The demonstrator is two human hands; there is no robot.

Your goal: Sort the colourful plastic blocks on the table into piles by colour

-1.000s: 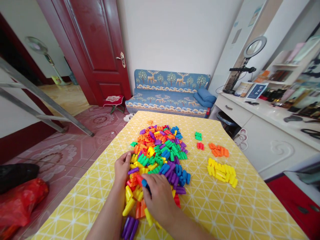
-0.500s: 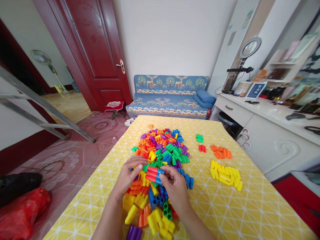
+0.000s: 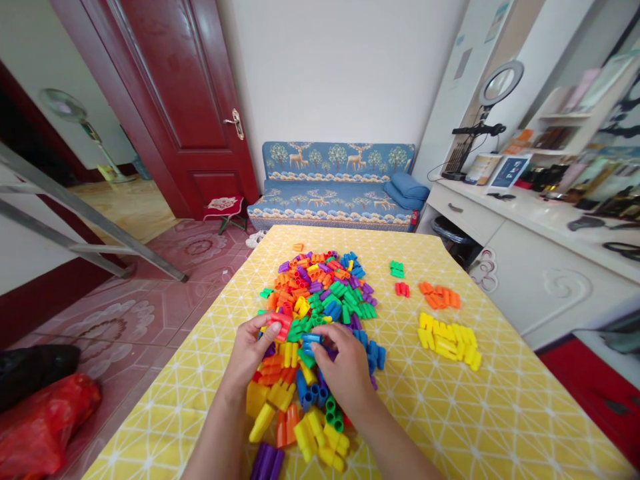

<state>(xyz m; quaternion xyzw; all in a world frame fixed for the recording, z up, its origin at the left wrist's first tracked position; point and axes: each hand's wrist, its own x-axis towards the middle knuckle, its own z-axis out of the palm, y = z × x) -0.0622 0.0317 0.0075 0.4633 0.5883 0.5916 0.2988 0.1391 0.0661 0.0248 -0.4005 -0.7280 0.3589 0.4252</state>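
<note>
Blocks [image 3: 281, 327] are pinched in both your hands above the middle of a loose, many-colored pile [image 3: 345, 301] on a yellow table [image 3: 430, 413]. Your left hand [image 3: 249, 348] grips the red block [image 3: 283, 328] between thumb and fingers; your right hand [image 3: 349, 368] grips the blue block [image 3: 312, 339] in its fingertips, just to the right of the red one and apart from it. Beneath your wrists, at the near end of the pile, lie larger yellow pieces [image 3: 310, 435] and a purple piece [image 3: 267, 462]. To the right of the pile, from far to near, four groups rest well apart from it: green blocks [image 3: 397, 269], red blocks [image 3: 402, 289], orange blocks [image 3: 439, 296] and yellow blocks [image 3: 449, 341]. One small orange block [image 3: 298, 247] lies alone beyond the pile's far edge. Past the table, a blue sofa [image 3: 330, 193] lines the white wall, with a red stool [image 3: 223, 207] and a dark red door [image 3: 185, 80] to its left. On your right, a ring light [image 3: 501, 83] stands on a white desk [image 3: 530, 217].
</note>
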